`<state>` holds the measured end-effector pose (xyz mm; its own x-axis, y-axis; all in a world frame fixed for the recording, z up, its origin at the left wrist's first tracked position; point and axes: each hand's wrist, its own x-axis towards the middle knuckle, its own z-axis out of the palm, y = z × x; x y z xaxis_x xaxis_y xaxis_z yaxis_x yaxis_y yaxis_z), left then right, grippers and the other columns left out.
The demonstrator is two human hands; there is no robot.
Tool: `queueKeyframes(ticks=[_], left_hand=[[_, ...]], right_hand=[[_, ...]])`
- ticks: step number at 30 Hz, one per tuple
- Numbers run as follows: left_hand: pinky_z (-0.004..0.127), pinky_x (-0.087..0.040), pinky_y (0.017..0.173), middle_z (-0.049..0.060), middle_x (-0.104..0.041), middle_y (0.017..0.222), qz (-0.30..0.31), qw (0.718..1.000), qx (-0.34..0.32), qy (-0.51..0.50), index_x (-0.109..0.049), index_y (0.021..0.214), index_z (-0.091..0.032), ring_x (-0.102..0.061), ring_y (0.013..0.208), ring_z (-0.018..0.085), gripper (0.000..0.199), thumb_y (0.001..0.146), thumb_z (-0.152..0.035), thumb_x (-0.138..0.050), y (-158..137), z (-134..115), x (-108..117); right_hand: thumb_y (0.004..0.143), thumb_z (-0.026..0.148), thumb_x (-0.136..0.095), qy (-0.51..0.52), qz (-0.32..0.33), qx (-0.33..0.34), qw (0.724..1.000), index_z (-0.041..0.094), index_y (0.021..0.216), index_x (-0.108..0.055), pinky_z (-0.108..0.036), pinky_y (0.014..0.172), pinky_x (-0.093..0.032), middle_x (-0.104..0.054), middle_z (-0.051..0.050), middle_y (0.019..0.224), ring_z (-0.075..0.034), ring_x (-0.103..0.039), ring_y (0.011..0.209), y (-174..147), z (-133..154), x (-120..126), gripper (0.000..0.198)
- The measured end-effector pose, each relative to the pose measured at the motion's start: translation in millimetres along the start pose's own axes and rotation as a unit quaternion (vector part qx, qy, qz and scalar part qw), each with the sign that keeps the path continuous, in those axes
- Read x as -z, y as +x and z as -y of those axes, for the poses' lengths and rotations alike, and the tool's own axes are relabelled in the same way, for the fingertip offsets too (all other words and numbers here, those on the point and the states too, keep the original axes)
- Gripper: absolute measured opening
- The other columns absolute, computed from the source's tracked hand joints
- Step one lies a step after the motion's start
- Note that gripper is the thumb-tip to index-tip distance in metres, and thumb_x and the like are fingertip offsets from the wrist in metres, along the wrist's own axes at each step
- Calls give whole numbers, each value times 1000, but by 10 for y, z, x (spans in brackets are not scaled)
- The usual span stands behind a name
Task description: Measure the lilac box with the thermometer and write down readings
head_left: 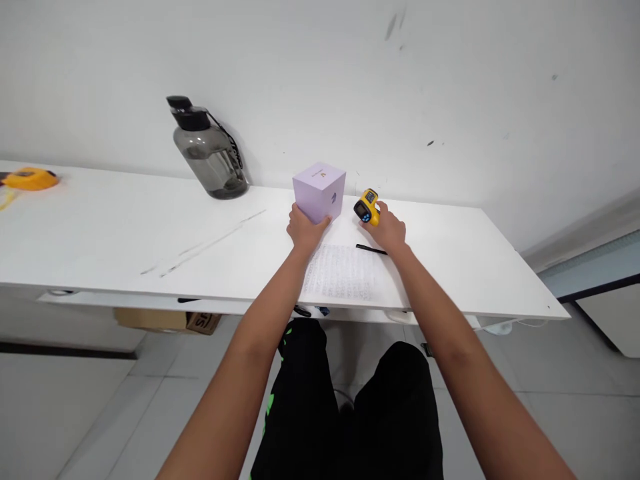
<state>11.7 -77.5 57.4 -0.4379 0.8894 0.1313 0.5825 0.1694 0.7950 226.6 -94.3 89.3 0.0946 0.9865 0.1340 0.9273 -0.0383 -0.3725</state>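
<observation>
A lilac box (319, 193) stands upright on the white table, with my left hand (306, 228) gripping its near lower part, thumb on the right face. To its right, my right hand (388, 228) is closed around a yellow and black infrared thermometer (369, 207), whose small screen and blue buttons face me. The thermometer's handle is largely hidden by my fingers. Between my forearms lies a sheet of paper (340, 273) covered in rows of writing. A black pen (371, 249) rests at its upper right, its right end hidden by my right wrist.
A grey see-through water bottle (213, 157) with a black lid stands by the wall, left of the box. An orange-yellow tool (30, 179) lies at the far left of the table (115, 233). Under the table sits a cardboard box (155, 320).
</observation>
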Motion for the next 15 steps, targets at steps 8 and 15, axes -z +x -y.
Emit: queueKeyframes(ticks=[8, 15], left_hand=[[58, -39, 141, 21, -54, 173, 11, 1000, 4, -16, -34, 167, -25, -52, 167, 40, 100, 88, -49, -89, -45, 30, -21], [60, -31, 146, 27, -29, 189, -50, 996, -66, -40, -18, 180, -20, -24, 182, 43, 124, 86, -49, -93, -225, -118, 196]], right_hand=[[107, 74, -55, -130, 81, -19, 988, 18, 169, -46, -55, 115, -52, -72, -25, 155, -43, -70, 139, 114, -228, 35, 83], [108, 57, -52, -126, -42, 39, 990, 12, 167, -51, -66, 125, -43, -60, -30, 167, -47, -53, 153, -68, -462, -133, 74]])
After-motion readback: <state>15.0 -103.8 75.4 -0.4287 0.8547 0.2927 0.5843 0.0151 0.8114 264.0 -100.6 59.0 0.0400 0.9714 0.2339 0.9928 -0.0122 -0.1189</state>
